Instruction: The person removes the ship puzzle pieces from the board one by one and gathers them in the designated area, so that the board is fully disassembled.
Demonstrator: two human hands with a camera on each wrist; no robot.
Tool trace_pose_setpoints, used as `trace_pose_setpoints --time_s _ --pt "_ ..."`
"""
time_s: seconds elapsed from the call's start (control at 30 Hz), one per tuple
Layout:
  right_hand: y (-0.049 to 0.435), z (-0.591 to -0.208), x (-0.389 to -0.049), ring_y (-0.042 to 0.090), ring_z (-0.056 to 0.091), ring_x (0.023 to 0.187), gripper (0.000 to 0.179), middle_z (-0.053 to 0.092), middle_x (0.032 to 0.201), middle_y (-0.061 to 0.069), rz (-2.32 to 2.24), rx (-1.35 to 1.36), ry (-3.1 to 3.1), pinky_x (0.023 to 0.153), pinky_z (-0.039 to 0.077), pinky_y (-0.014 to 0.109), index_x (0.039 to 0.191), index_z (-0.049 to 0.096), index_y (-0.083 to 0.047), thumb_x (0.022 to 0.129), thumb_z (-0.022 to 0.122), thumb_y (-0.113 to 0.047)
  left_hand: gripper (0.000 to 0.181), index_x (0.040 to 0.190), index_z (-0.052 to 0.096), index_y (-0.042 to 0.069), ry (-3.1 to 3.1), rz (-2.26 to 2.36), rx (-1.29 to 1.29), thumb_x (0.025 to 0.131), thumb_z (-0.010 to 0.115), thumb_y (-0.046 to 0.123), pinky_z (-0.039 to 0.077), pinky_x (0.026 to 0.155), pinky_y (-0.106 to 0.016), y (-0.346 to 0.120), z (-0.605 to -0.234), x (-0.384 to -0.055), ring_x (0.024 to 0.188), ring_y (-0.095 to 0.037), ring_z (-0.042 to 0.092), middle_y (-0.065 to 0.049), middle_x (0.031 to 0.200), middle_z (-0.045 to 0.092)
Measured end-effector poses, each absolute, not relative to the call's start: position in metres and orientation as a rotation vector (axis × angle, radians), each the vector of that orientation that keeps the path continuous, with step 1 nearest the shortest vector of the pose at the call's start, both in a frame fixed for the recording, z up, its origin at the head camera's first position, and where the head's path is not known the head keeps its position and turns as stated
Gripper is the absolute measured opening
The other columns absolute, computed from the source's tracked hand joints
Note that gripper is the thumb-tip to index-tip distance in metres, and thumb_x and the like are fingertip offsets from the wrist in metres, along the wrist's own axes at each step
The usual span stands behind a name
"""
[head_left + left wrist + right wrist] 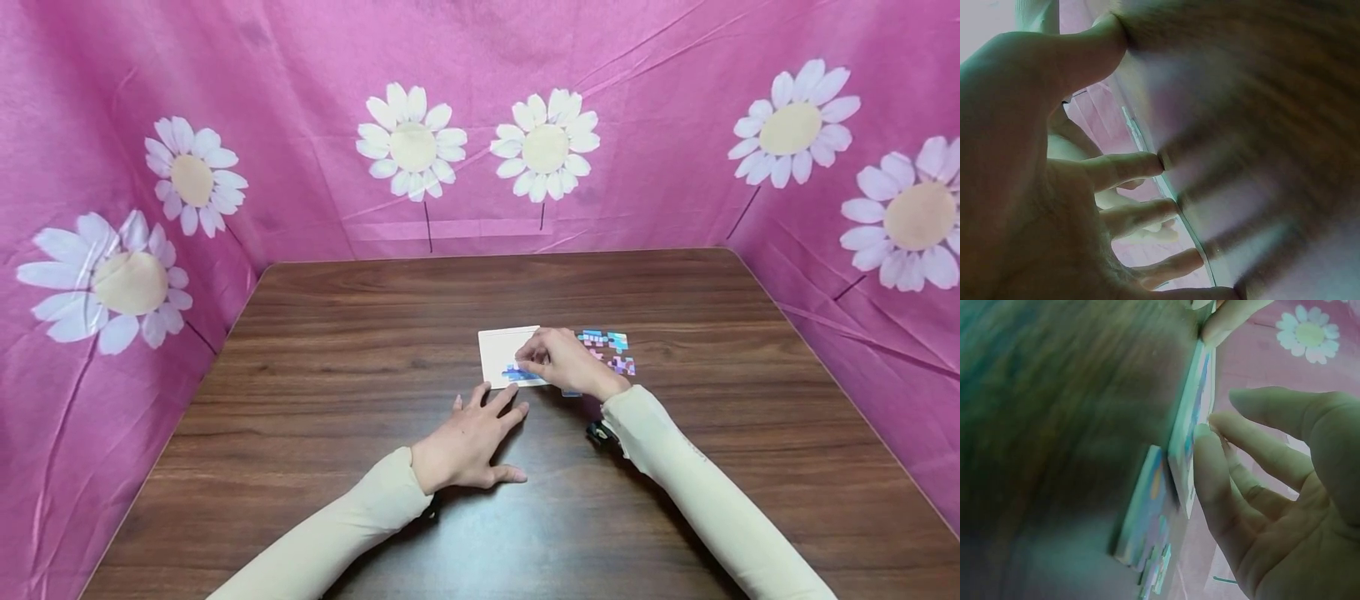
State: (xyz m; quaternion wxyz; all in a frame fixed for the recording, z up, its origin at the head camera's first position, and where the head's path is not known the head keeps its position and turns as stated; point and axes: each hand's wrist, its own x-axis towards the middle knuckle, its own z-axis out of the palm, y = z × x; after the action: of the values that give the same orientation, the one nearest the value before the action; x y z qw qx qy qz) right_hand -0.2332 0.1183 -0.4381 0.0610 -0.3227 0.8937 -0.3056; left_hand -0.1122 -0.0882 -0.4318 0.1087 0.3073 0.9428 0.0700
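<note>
A white puzzle tray [493, 354] lies on the table, with joined blue puzzle pieces [517, 374] along its near side. My right hand [564, 358] is over the tray, fingers curled, fingertips together at a puzzle piece that they mostly hide. In the right wrist view the fingers of that hand [1260, 469] come down close to the tray [1180, 450]. My left hand [468, 442] is spread flat, palm down, its fingertips at the tray's near edge. The left wrist view shows those fingers [1129, 169] apart, tips on the table.
Several loose puzzle pieces [618, 342] in blue and pink lie right of the tray, partly behind the right hand. Another piece [1141, 512] lies near the tray's edge in the right wrist view. A pink curtain [480, 50] with white flowers surrounds the brown wooden table [360, 333].
</note>
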Motion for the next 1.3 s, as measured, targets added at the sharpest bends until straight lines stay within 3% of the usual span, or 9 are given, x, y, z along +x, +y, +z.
trace_pose_setpoints --time_s 0.27,0.7,1.03,1.3 --pt "0.120 -0.439 -0.233 0.013 0.061 0.081 0.011 0.074 0.101 0.005 -0.886 -0.955 2.713 0.070 0.050 0.028 0.103 0.083 -0.010 0.096 0.076 -0.015 0.089 0.160 0.044 0.018 2.771 0.209 0.900 0.089 0.071 0.066 0.044 0.108 -0.072 -0.088 -0.432 -0.113 0.153 -0.049 0.032 -0.009 0.173 0.028" --pt "0.116 -0.436 -0.232 0.012 0.065 0.078 0.013 0.073 0.088 0.001 -0.873 -0.924 2.732 0.071 0.052 0.031 0.098 0.074 -0.013 0.092 0.081 -0.022 0.090 0.160 0.043 0.018 2.769 0.212 0.900 0.090 0.070 0.067 0.043 0.108 -0.073 -0.087 -0.429 -0.114 0.153 -0.050 0.031 -0.009 0.173 0.028" --pt "0.118 -0.436 -0.229 0.012 0.063 0.070 0.014 0.073 0.080 0.003 -1.030 -0.938 2.637 0.066 0.050 0.026 0.092 0.067 -0.009 0.090 0.081 -0.010 0.089 0.160 0.043 0.019 2.767 0.200 0.906 0.090 0.069 0.068 0.044 0.107 -0.072 -0.087 -0.431 -0.113 0.153 -0.050 0.033 -0.008 0.173 0.027" --pt "0.129 -0.432 -0.230 0.012 0.068 0.074 0.009 0.075 0.086 0.005 -1.119 -0.898 2.659 0.068 0.055 0.026 0.096 0.066 -0.009 0.095 0.075 -0.008 0.089 0.160 0.042 0.020 2.761 0.202 0.882 0.090 0.069 0.068 0.044 0.108 -0.072 -0.088 -0.431 -0.113 0.153 -0.049 0.032 -0.008 0.173 0.027"
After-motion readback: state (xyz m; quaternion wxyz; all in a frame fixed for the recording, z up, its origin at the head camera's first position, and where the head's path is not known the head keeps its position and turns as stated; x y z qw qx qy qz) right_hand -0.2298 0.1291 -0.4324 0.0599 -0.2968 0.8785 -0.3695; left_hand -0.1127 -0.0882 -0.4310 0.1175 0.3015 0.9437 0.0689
